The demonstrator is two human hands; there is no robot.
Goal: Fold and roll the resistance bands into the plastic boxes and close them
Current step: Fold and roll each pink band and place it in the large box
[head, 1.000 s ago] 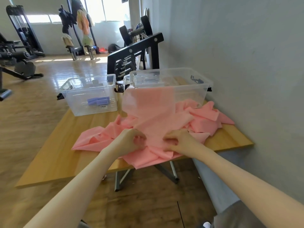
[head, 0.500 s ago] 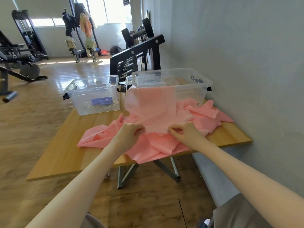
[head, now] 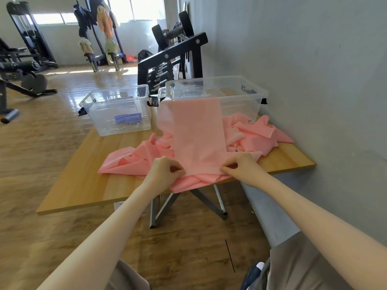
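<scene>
A long pink resistance band [head: 199,135] hangs over the front rim of the right clear plastic box [head: 240,95] and runs down flat onto the wooden table [head: 83,185]. More of the band lies crumpled left and right of the flat strip. My left hand [head: 165,170] pinches the strip's near left corner. My right hand [head: 240,166] pinches its near right corner. A second clear box [head: 117,114] stands to the left with a purple rolled band [head: 127,118] inside.
A grey wall runs close along the table's right side. A black dumbbell rack [head: 171,59] stands behind the boxes. Gym machines fill the far left of the wooden floor. The table's metal legs [head: 159,208] show below its front edge.
Both hands have moved apart to the strip's two near corners and pulled it flat and taut. The view has shifted slightly back from the table.
</scene>
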